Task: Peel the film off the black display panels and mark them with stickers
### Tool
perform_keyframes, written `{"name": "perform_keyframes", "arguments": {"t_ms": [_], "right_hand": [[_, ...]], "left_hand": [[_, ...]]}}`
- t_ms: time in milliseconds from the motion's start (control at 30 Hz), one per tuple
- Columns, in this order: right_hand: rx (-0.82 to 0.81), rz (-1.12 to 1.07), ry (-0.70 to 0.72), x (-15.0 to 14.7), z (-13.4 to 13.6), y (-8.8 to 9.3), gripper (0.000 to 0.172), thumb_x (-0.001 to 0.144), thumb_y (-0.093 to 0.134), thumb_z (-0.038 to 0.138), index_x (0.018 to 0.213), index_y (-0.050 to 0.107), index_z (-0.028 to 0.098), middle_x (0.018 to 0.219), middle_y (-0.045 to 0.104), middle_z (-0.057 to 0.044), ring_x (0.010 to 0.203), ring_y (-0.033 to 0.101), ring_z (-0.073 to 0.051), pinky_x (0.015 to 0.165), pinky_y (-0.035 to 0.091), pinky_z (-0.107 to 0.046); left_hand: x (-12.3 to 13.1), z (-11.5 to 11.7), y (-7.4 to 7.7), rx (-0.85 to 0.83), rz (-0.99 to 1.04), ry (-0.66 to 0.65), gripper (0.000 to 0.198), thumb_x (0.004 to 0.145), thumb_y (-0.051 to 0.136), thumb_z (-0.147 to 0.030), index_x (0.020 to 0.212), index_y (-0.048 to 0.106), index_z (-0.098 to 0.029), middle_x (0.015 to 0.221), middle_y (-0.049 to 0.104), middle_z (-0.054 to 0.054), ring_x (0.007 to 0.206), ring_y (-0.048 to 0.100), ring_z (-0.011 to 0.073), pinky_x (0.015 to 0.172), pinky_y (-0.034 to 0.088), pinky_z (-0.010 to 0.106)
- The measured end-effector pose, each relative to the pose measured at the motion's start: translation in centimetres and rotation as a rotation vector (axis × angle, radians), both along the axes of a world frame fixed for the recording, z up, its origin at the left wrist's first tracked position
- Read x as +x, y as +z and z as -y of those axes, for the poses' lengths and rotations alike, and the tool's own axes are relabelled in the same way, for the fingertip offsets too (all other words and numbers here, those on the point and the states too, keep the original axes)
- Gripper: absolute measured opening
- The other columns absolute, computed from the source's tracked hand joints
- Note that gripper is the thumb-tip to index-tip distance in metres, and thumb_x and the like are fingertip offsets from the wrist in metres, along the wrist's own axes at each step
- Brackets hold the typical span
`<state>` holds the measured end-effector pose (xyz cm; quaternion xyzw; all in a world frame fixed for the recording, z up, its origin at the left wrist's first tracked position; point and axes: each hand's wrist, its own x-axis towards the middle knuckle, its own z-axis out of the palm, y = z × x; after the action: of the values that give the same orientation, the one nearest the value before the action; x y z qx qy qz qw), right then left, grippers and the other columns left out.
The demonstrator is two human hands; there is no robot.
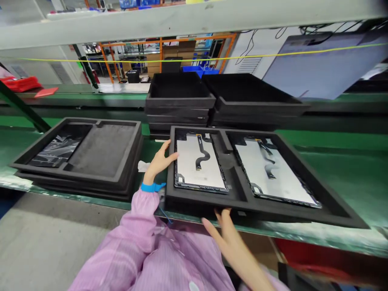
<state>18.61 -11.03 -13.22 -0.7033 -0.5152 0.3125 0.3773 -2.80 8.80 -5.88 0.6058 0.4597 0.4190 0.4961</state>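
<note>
My left hand (159, 161) rests on the left rim of a black foam tray (206, 204), its thumb reaching over the rim beside a display panel (198, 161). That panel lies in the tray's left compartment, with a dark flex cable (201, 151) curving over its pale back. A second display panel (273, 173) fills the right compartment. My right hand (226, 230) is at the tray's front edge, fingers curled around the rim. A blue wrist strap (152, 187) circles my pink striped sleeve (136, 246).
To the left, a second foam tray (103, 149) on the green bench (342, 182) holds a clear plastic wrap (56, 150). Stacked black foam trays (178, 101) stand behind. A white tissue (143, 165) lies by my left hand. A yellow cord (194, 59) crosses above.
</note>
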Motion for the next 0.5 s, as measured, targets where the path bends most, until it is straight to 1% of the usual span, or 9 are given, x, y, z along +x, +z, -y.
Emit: {"name": "perform_keyframes", "arguments": {"t_ms": [33,67,100,133,167,200,333,433,500], "right_hand": [[-0.044,0.030,0.010,2.0,0.1,1.7,0.094,0.064,0.058,0.085,0.121,0.060,0.010,0.109,0.062,-0.017,0.100,0.061,-0.034,0.092,0.051,-0.050],[-0.084,0.116,0.041,3.9,-0.2,3.4,0.083,0.067,0.051,0.086,0.105,0.068,0.014,0.098,0.065,-0.014,0.093,0.063,-0.033,0.088,0.053,-0.049],[-0.076,0.208,0.069,5.4,-1.0,5.1,0.074,0.076,0.042,0.083,0.098,0.069,0.018,0.088,0.066,-0.012,0.084,0.065,-0.031,0.080,0.056,-0.045],[0.033,0.321,0.077,6.4,-2.1,6.5,0.068,0.084,0.036,0.076,0.102,0.068,0.019,0.084,0.066,-0.009,0.077,0.065,-0.028,0.074,0.056,-0.042],[0.135,0.442,0.150,6.9,-3.5,7.7,0.062,0.089,0.032,0.068,0.106,0.067,0.019,0.088,0.066,-0.010,0.075,0.065,-0.026,0.072,0.055,-0.041],[0.195,0.501,0.199,6.8,-5.2,8.5,0.059,0.090,0.031,0.063,0.105,0.067,0.019,0.092,0.065,-0.010,0.079,0.064,-0.026,0.073,0.054,-0.041],[0.268,0.658,0.419,4.7,-10.6,9.3,0.039,0.091,0.038,0.042,0.102,0.066,0.017,0.093,0.060,-0.012,0.089,0.057,-0.030,0.081,0.049,-0.047],[0.299,0.757,0.492,4.5,-11.6,9.3,0.025,0.091,0.056,0.031,0.108,0.064,0.015,0.092,0.056,-0.011,0.088,0.055,-0.028,0.078,0.049,-0.042],[0.330,0.798,0.522,5.1,-11.1,9.6,0.033,0.085,0.070,0.032,0.112,0.063,0.015,0.096,0.055,-0.011,0.088,0.055,-0.026,0.076,0.050,-0.038]], "left_hand": [[-0.3,1.3,0.5,0.031,-0.045,-0.026,0.074,0.074,0.074,-0.031,0.141,0.045,-0.021,0.154,0.039,0.011,0.146,0.029,0.0280,0.121,0.020,0.041],[-0.6,2.5,1.0,0.063,-0.110,-0.067,0.078,0.067,0.080,-0.030,0.138,0.049,-0.021,0.157,0.032,0.012,0.150,0.018,0.0296,0.122,0.014,0.043],[-0.7,3.5,1.4,0.105,-0.209,-0.125,0.080,0.062,0.084,-0.032,0.135,0.053,-0.021,0.161,0.023,0.013,0.151,0.007,0.0315,0.123,0.009,0.046],[-0.6,4.2,1.8,0.154,-0.329,-0.190,0.081,0.059,0.086,-0.035,0.132,0.056,-0.020,0.163,0.014,0.015,0.151,-0.004,0.0332,0.122,0.004,0.049],[-0.5,4.7,2.1,0.210,-0.459,-0.257,0.079,0.059,0.086,-0.038,0.130,0.057,-0.019,0.163,0.006,0.016,0.149,-0.011,0.0343,0.122,0.001,0.052],[-0.3,4.9,2.3,0.266,-0.582,-0.317,0.074,0.063,0.083,-0.042,0.129,0.058,-0.019,0.163,0.003,0.017,0.148,-0.014,0.0348,0.121,-0.002,0.054],[0.6,4.4,2.7,0.400,-0.826,-0.389,0.058,0.076,0.072,-0.046,0.128,0.060,-0.022,0.159,0.026,0.018,0.149,-0.002,0.0372,0.119,0.002,0.062],[0.9,3.8,2.4,0.535,-0.886,-0.388,0.048,0.077,0.072,-0.041,0.120,0.063,-0.023,0.151,0.043,0.016,0.147,0.016,0.0406,0.116,0.008,0.069],[0.9,3.4,2.2,0.701,-0.853,-0.471,0.032,0.080,0.070,-0.031,0.110,0.066,-0.022,0.139,0.057,0.013,0.139,0.040,0.0366,0.116,0.018,0.068]]}}
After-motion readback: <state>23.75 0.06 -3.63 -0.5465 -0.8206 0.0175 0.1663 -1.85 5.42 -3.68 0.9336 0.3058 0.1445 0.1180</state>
